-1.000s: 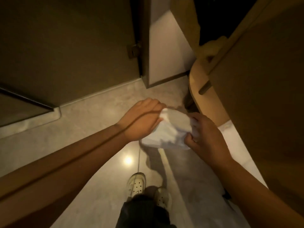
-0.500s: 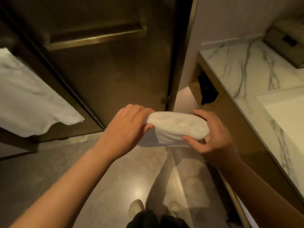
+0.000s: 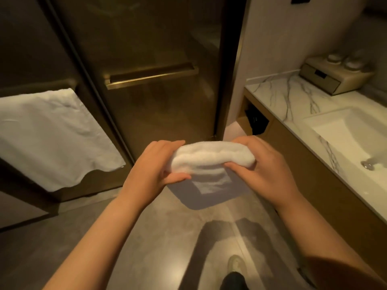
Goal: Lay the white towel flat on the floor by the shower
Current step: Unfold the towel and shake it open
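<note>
Two hands hold a folded white towel in the air above the grey floor, in front of the glass shower door. The left hand is closed on the towel's left end, thumb underneath; the right hand is closed on its right end, fingers curled over the front fold. A loose layer hangs down below the roll, well clear of the floor.

The towel is bunched thick, so a release from this height would likely land it crumpled, not flat. If both hands have pinched several layers at once, it may not open when shaken out. Space is tight: the marble worktop with its sink stands close on the right, and a flung corner could catch the worktop's near edge. A second towel hangs on the left; a wide swing might brush it. The person's shoe stands on the floor just behind the likely landing spot, so the cloth may end up partly underfoot.
</note>
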Action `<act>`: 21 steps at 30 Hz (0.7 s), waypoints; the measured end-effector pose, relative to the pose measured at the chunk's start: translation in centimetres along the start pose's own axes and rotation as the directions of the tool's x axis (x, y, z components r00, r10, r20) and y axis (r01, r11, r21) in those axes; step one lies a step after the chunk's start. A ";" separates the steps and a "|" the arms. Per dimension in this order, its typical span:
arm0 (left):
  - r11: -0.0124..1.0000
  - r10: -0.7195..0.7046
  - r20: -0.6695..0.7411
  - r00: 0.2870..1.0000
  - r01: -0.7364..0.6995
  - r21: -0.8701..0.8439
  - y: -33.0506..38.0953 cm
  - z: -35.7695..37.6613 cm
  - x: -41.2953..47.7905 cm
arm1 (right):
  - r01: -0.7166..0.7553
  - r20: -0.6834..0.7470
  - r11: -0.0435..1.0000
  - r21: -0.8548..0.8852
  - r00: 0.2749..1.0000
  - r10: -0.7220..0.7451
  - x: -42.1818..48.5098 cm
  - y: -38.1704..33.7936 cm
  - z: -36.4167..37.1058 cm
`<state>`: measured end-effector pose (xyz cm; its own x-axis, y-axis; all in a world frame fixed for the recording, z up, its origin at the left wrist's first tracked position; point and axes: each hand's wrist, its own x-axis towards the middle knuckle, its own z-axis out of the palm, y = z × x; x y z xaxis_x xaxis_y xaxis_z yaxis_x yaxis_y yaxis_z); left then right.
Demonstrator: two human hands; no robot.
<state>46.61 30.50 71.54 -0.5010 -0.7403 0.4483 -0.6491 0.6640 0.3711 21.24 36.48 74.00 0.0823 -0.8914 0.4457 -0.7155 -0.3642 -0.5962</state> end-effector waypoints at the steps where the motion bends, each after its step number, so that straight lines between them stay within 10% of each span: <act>1: 0.999 -0.008 0.001 1.000 0.008 -0.031 0.1 -0.6 -1.2 | -0.005 0.002 1.000 0.000 1.000 0.005 -0.9 -1.1 0.1; 13: 0.751 -0.304 0.010 0.953 0.246 -0.613 10.6 -6.5 -10.9 | -0.111 -0.072 0.993 0.040 0.991 0.113 -13.2 -10.1 -6.5; 21: 0.707 -0.424 -0.117 0.898 0.247 -0.662 22.1 -6.7 -18.9 | -0.160 -0.040 0.982 0.097 0.986 0.165 -24.5 -12.5 -10.5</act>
<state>45.55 59.88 76.67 -0.1078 -0.9340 0.3407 -0.2036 0.3562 0.9120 20.86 65.70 77.56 -0.0646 -0.9277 0.3678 -0.6487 -0.2410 -0.7219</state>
